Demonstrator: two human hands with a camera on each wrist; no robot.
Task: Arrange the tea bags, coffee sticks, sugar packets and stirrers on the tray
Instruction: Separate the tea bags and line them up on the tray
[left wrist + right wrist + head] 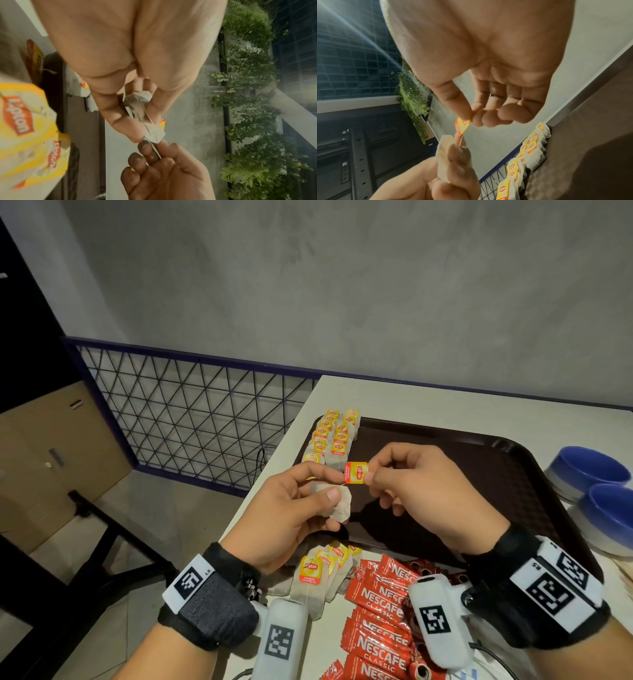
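Observation:
Above the dark brown tray [486, 474], my left hand [301, 508] grips a pale tea bag [339, 505] between thumb and fingers. My right hand [404, 484] pinches that bag's red and yellow paper tag [356, 472] by its right edge. The left wrist view shows the tea bag [147, 121] folded in my fingers, and the right wrist view shows the tag [462, 126] held edge-on. Two rows of tea bags [330, 440] lie along the tray's left edge. A loose pile of tea bags [322, 573] sits on the table below my left hand.
Red coffee sticks [380, 604] lie heaped at the table's near edge under my wrists. Two blue and white bowls [596, 494] stand to the right of the tray. The white table [445, 402] ends at the left beside a wire-mesh railing [191, 409].

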